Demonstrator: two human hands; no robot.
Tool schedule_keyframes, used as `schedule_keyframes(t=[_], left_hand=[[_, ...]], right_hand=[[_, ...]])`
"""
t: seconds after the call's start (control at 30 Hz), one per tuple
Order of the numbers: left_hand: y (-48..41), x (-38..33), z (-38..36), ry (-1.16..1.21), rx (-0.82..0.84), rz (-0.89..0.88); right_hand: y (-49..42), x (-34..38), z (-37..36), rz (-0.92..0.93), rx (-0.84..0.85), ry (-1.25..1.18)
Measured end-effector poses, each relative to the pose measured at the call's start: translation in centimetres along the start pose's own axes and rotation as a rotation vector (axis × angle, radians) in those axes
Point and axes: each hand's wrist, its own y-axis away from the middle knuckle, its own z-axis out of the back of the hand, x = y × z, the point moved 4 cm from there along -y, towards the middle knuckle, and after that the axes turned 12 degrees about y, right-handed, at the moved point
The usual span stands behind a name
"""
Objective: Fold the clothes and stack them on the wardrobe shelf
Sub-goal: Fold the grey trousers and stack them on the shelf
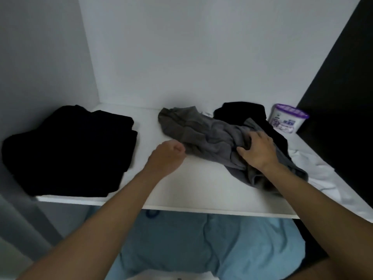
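On the white wardrobe shelf, the right hand clutched a crumpled grey garment, the empty-fisted left hand just beside its left end.

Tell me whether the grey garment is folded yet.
Not folded: the grey garment lies crumpled and wrinkled on the shelf, the right hand gripping it.

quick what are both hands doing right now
left hand: fingers curled beside the grey garment; grip cannot be told
right hand: grips the grey garment
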Motion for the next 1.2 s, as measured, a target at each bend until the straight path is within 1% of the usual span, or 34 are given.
schedule_keyframes(t=[0.07, 0.1, 0.17, 0.23, 0.33, 0.43, 0.47, 0.5, 0.53, 0.6, 0.63, 0.67, 0.73, 0.8, 0.87, 0.9, 0.97, 1.03, 1.07, 1.1, 1.13, 1.2], left_hand=[[-1.9, -0.1, -1.6, 0.03, -0.014, 0.071], [-2.9, -0.1, -2.1, 0.049, -0.04, 0.1], [-4.9, 0.1, -3.3, 0.159, -0.077, 0.197], [-6.7, 0.6, -4.6, 0.288, -0.064, 0.348], [-9.3, 1.0, -6.0, 0.457, -0.083, 0.529], [-11.7, 0.2, -7.3, 0.571, -0.091, 0.61], [-12.4, -0.3, -7.9, 0.624, -0.09, 0.614], [-13.1, -0.7, -8.5, 0.69, -0.097, 0.604], [-13.8, -1.1, -9.0, 0.742, -0.113, 0.591], [-14.3, -2.1, -9.4, 0.789, -0.155, 0.57], [-14.3, -2.6, -9.4, 0.804, -0.166, 0.557], [-14.1, -3.1, -9.4, 0.822, -0.172, 0.538], [-13.0, -4.1, -9.1, 0.892, -0.16, 0.463], [-11.0, -5.4, -8.1, 0.971, -0.079, 0.377], [-8.4, -6.7, -6.5, 0.983, 0.043, 0.303], [-7.0, -7.2, -5.4, 0.959, 0.097, 0.266], [-3.7, -7.8, -2.9, 0.89, 0.187, 0.176], [-0.3, -7.5, -0.8, 0.862, 0.237, 0.112], [1.4, -7.2, 0.2, 0.86, 0.252, 0.083], [3.1, -6.7, 1.0, 0.861, 0.267, 0.055], [4.9, -6.1, 1.9, 0.863, 0.276, 0.035], [8.3, -4.6, 3.3, 0.862, 0.297, 0.02]], right_hand=[[-1.6, -1.8, -1.0, -0.015, 0.085, -0.057], [-2.3, -2.3, -1.6, -0.009, 0.113, -0.048], [-3.5, -3.3, -3.1, 0.01, 0.107, -0.019], [-4.5, -4.2, -4.4, 0.027, -0.006, -0.117], [-5.1, -5.2, -5.4, 0.073, -0.18, -0.354], [-4.3, -4.7, -4.3, 0.191, -0.366, -0.49], [-3.7, -4.2, -3.5, 0.259, -0.412, -0.503], [-3.0, -3.6, -2.6, 0.35, -0.423, -0.514], [-2.1, -3.0, -1.8, 0.462, -0.379, -0.532], [0.2, -1.5, -0.7, 0.705, -0.154, -0.553], [1.6, -0.9, -0.5, 0.791, -0.034, -0.528], [2.9, -0.4, -0.7, 0.84, 0.056, -0.484], [5.2, 0.0, -1.2, 0.87, 0.164, -0.392], [6.7, 0.0, -1.4, 0.862, 0.308, -0.349], [7.8, -0.1, -0.9, 0.818, 0.465, -0.391], [8.2, -0.1, -0.4, 0.767, 0.47, -0.426], [8.4, -0.2, 1.0, 0.598, 0.343, -0.547], [8.7, -0.6, 2.3, 0.327, 0.244, -0.826], [9.1, -0.6, 2.7, 0.196, 0.237, -0.955], [9.9, -0.2, 2.9, 0.09, 0.275, -1.037], [11.0, 0.8, 2.8, 0.036, 0.357, -1.056], [14.3, 4.2, 2.2, 0.067, 0.584, -1.15]])
